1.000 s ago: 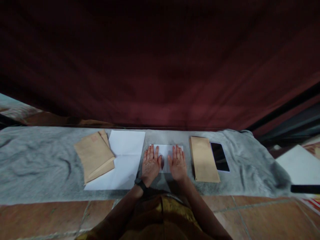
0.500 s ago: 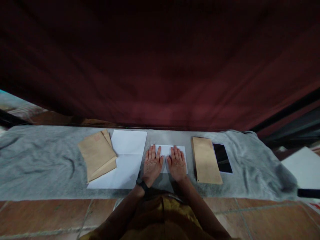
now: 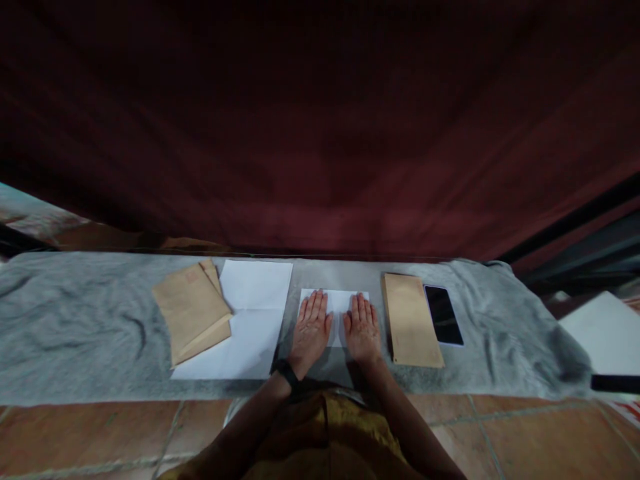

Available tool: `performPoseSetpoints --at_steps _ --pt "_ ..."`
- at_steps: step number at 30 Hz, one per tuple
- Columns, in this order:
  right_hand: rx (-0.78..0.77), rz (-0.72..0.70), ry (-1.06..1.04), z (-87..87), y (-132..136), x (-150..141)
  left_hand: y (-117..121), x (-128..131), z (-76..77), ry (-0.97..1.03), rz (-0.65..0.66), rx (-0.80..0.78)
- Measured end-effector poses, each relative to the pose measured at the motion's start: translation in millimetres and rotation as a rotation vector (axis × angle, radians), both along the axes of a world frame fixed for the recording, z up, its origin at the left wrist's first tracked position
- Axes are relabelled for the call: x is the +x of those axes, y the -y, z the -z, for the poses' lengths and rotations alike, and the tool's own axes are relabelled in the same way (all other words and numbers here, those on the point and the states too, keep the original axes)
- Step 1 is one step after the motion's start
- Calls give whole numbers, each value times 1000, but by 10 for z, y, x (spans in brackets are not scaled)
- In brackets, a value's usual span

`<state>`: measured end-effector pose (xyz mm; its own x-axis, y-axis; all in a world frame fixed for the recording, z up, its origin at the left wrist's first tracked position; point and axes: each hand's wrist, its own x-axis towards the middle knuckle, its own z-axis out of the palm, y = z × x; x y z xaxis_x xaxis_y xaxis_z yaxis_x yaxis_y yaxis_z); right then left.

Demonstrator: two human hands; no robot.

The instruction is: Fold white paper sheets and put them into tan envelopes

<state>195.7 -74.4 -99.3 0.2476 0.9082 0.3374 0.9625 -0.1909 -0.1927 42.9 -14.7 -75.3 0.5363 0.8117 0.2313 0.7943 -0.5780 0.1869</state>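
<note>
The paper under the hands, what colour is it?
White; the paper shows best in the head view.

Dim light is leaving the top of the dark red cloth [image 3: 320,80] nearly black, while the small white paper [image 3: 343,300] is standing out pale. Soft shadows are darkening the grey cover [image 3: 100,333] just below it; outer margins (the right especially) are looking stretched and blurry.

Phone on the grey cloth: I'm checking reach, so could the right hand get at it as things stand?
Probably yes: the right hand lies flat on the small white paper, and only the brown envelopes lie between it and the phone, whose screen is uncovered.
</note>
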Motion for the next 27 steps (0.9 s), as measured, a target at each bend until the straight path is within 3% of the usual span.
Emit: performPoseSetpoints --at_steps 4,14,27 --pt "-18 7 4 -38 0 -18 -38 141 34 -1 171 -16" --pt "31 -5 0 -13 -10 -15 -287 239 44 -24 194 -28" --pt "-67 -18 -9 -29 6 15 103 -111 -78 -47 365 -39"
